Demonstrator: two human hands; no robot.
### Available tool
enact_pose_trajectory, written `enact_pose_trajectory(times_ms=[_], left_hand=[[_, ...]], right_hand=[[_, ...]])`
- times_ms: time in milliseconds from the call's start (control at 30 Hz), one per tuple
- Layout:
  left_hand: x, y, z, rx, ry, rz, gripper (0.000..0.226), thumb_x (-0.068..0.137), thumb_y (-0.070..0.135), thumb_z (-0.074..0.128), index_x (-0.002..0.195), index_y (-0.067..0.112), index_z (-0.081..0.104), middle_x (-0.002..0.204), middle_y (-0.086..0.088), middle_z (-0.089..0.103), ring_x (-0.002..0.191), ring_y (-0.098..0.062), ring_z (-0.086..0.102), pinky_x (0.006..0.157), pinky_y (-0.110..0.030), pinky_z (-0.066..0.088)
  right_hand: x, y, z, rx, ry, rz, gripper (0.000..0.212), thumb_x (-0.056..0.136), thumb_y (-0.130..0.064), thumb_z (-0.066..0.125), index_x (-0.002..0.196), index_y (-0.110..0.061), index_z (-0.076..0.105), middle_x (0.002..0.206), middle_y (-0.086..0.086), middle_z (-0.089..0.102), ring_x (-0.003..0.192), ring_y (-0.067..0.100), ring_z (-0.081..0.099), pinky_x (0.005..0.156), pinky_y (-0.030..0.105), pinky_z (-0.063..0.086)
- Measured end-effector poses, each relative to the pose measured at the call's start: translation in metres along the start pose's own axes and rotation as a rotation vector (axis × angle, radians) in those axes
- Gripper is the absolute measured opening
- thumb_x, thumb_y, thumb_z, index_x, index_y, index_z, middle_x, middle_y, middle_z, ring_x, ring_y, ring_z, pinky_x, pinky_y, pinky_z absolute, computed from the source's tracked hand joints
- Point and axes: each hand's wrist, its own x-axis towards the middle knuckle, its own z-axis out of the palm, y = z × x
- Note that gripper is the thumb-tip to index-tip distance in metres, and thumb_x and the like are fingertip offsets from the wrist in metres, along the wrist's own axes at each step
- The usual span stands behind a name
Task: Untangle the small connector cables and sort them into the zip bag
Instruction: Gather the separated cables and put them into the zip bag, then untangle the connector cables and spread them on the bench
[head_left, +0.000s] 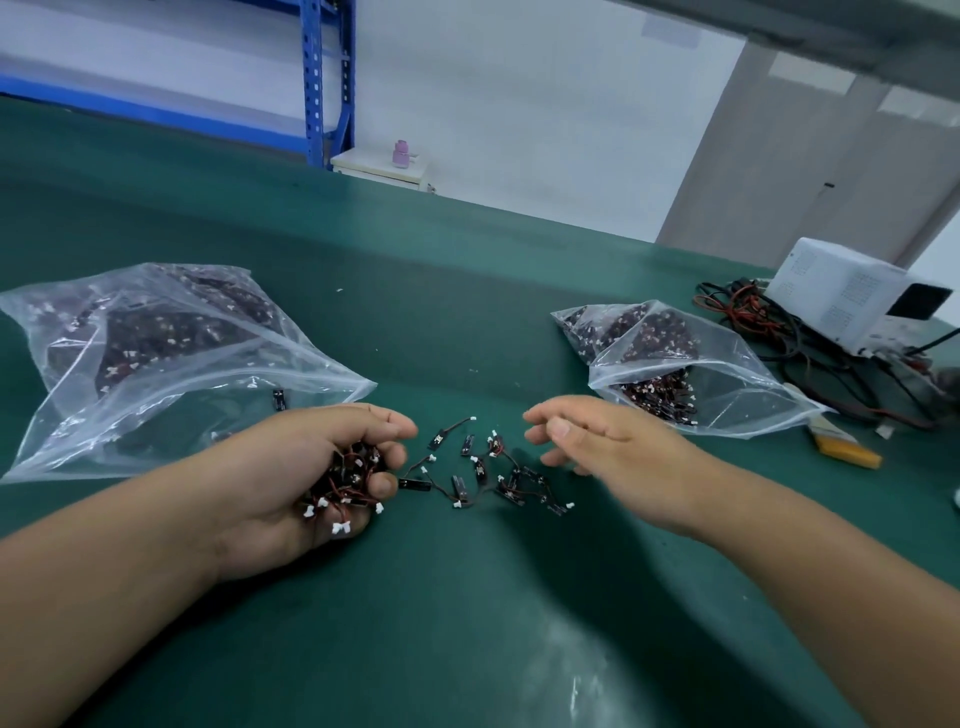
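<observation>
My left hand (291, 467) lies palm up on the green mat and its curled fingers hold a tangled bunch of small connector cables (348, 480), black and red with white plugs. Several loose connector cables (488, 467) lie scattered on the mat between my hands. My right hand (602, 441) hovers just right of them with relaxed fingers, holding nothing. A large clear zip bag (156, 358) with many cables lies at the left, its mouth facing my left hand. A smaller zip bag (685, 374) of cables lies at the right, behind my right hand.
A white box-shaped device (852, 291) stands at the far right among black and red wires (769, 332). A yellow-tipped tool (847, 452) lies by the right bag. Blue shelving (317, 78) stands beyond the green table (467, 623).
</observation>
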Motion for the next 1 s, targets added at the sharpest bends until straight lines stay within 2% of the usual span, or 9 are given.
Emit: enact_pose_trajectory(times_ms=[100, 167, 267, 533, 667, 733, 800, 867, 1000], left_hand=[[-0.007, 0.002, 0.007, 0.011, 0.015, 0.01, 0.051, 0.029, 0.028, 0.091, 0.077, 0.021, 0.077, 0.071, -0.005, 0.062, 0.049, -0.017, 0.052, 0.037, -0.018, 0.033], [-0.012, 0.005, 0.012, 0.02, 0.027, 0.003, 0.037, 0.041, 0.025, 0.083, 0.076, 0.02, 0.077, 0.071, -0.005, 0.062, 0.049, -0.016, 0.053, 0.036, -0.018, 0.031], [-0.016, 0.006, 0.018, 0.031, 0.054, -0.006, 0.036, 0.052, 0.021, 0.074, 0.087, 0.016, 0.071, 0.07, -0.004, 0.061, 0.049, -0.014, 0.052, 0.037, -0.017, 0.029], [-0.017, 0.008, 0.024, -0.03, 0.157, 0.004, 0.017, 0.077, 0.014, 0.066, 0.094, 0.015, 0.064, 0.067, -0.002, 0.057, 0.047, -0.012, 0.046, 0.036, -0.018, 0.026], [-0.017, 0.009, 0.023, -0.083, 0.17, -0.003, 0.015, 0.079, 0.015, 0.067, 0.093, 0.015, 0.062, 0.065, -0.001, 0.054, 0.044, -0.01, 0.044, 0.033, -0.018, 0.027], [-0.017, 0.011, 0.023, -0.101, 0.167, -0.011, 0.021, 0.071, 0.015, 0.068, 0.09, 0.013, 0.06, 0.064, -0.001, 0.053, 0.043, -0.01, 0.043, 0.032, -0.017, 0.027], [-0.016, 0.013, 0.021, -0.115, 0.182, -0.012, 0.019, 0.07, 0.015, 0.068, 0.087, 0.013, 0.058, 0.064, -0.002, 0.051, 0.043, -0.01, 0.042, 0.03, -0.016, 0.027], [-0.015, 0.014, 0.018, -0.131, 0.195, -0.013, 0.016, 0.074, 0.014, 0.069, 0.086, 0.014, 0.057, 0.065, -0.001, 0.052, 0.043, -0.01, 0.043, 0.03, -0.017, 0.028], [-0.014, 0.011, 0.016, -0.116, 0.175, -0.013, 0.028, 0.066, 0.015, 0.074, 0.09, 0.015, 0.059, 0.066, -0.002, 0.053, 0.044, -0.011, 0.044, 0.03, -0.018, 0.029]], right_hand=[[-0.011, 0.015, 0.008, -0.09, -0.027, -0.035, 0.046, 0.093, -0.013, 0.065, 0.126, -0.042, 0.053, 0.13, -0.016, 0.061, 0.118, -0.004, 0.057, 0.11, 0.032, 0.042], [-0.018, 0.022, 0.015, -0.24, -0.029, -0.073, 0.068, 0.085, -0.038, 0.07, 0.145, -0.043, 0.039, 0.145, -0.025, 0.044, 0.129, -0.012, 0.042, 0.116, 0.024, 0.033], [-0.022, 0.025, 0.027, -0.383, -0.016, -0.069, 0.103, 0.069, -0.077, 0.053, 0.155, -0.044, 0.008, 0.15, -0.033, 0.019, 0.141, -0.013, 0.015, 0.114, 0.014, 0.014], [0.009, 0.004, 0.059, -0.449, -0.011, -0.114, 0.121, 0.059, -0.092, 0.044, 0.154, -0.042, -0.012, 0.164, -0.022, -0.008, 0.14, -0.009, -0.012, 0.106, 0.013, -0.01], [0.031, -0.013, 0.08, -0.493, 0.001, -0.184, 0.106, 0.062, -0.091, 0.041, 0.154, -0.048, 0.009, 0.167, -0.01, 0.003, 0.152, 0.011, 0.006, 0.123, 0.034, 0.005], [0.042, -0.02, 0.091, -0.526, 0.05, -0.225, 0.081, 0.072, -0.084, 0.046, 0.144, -0.048, 0.035, 0.157, -0.009, 0.028, 0.144, 0.017, 0.023, 0.116, 0.039, 0.018], [0.049, -0.025, 0.099, -0.537, 0.143, -0.285, 0.048, 0.082, -0.073, 0.051, 0.117, -0.04, 0.053, 0.125, -0.012, 0.045, 0.12, 0.019, 0.038, 0.1, 0.037, 0.029], [0.051, -0.025, 0.1, -0.516, 0.187, -0.312, 0.028, 0.09, -0.06, 0.054, 0.098, -0.034, 0.052, 0.104, -0.009, 0.043, 0.102, 0.02, 0.04, 0.086, 0.036, 0.031], [0.048, -0.012, 0.079, -0.615, 0.197, -0.308, 0.025, 0.099, -0.046, 0.048, 0.086, -0.025, 0.043, 0.093, -0.005, 0.04, 0.091, 0.024, 0.043, 0.074, 0.037, 0.038]])
